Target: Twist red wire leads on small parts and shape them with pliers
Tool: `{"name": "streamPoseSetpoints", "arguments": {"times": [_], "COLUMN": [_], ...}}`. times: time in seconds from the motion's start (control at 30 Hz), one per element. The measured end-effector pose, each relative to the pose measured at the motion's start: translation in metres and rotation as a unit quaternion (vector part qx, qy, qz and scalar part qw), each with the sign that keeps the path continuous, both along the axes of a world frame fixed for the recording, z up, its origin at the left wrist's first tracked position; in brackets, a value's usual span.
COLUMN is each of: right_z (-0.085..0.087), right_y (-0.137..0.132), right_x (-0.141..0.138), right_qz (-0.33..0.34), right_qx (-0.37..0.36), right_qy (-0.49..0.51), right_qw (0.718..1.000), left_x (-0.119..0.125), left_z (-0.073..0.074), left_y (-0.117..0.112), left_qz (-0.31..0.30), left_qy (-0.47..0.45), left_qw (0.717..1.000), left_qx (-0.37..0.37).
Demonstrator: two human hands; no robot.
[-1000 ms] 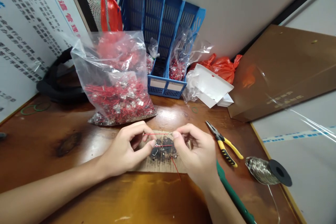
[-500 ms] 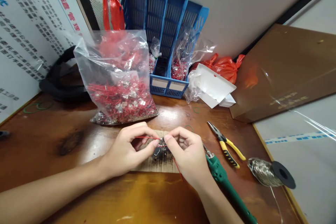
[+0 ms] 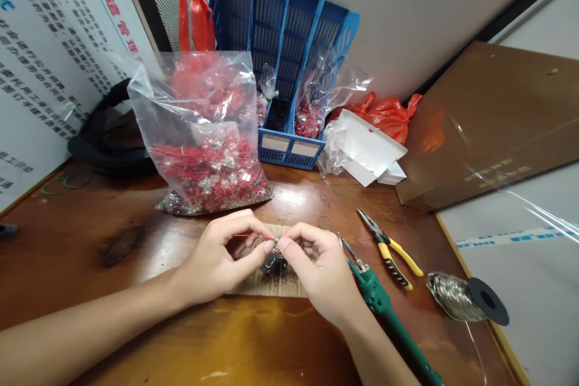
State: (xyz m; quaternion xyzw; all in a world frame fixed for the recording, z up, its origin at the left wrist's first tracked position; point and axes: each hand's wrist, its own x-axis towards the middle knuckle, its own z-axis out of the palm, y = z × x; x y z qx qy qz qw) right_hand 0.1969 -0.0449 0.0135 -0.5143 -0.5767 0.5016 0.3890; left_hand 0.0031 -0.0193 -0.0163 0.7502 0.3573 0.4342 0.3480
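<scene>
My left hand [image 3: 228,250] is closed in a pinch, thumb against forefinger, on a thin red wire [image 3: 246,236] that runs across its fingers. Close against it, my right hand [image 3: 319,262] also pinches, its thumb and forefinger meeting at the wire's end. A tiny shiny bit shows between the fingertips, but what the right fingers grip is mostly hidden. Just below them a small black object [image 3: 270,263] with bright metal parts rests on a piece of cardboard [image 3: 253,288], partly covered by both hands.
Right of my right hand lie a green soldering iron [image 3: 380,298], yellow-handled pliers [image 3: 384,247] and a solder wire spool [image 3: 461,298]. Behind stand a clear bag of red-wired parts [image 3: 212,163], a blue divided rack [image 3: 289,148], a white box [image 3: 368,148] and a brown carton [image 3: 488,126].
My right hand has shifted slightly left, bringing its fingertips against the left ones. The red wire that hung below the right hand no longer shows. My left hand stays put.
</scene>
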Motion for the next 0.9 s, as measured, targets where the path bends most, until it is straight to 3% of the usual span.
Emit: {"name": "streamPoseSetpoints", "arguments": {"times": [0.47,0.9], "right_z": [0.0029,0.003], "right_y": [0.0003,-0.0004], "right_x": [-0.0009,0.0017], "right_qz": [-0.001,0.026], "right_qx": [0.038,0.188], "right_qy": [-0.037,-0.154], "right_qw": [0.999,0.97], "left_x": [-0.001,-0.0018], "left_z": [0.0008,0.002], "left_y": [0.0006,-0.0009], "left_qz": [-0.004,-0.013], "left_qy": [0.002,0.015], "left_qw": [1.0,1.0], "left_qx": [-0.007,0.009]}}
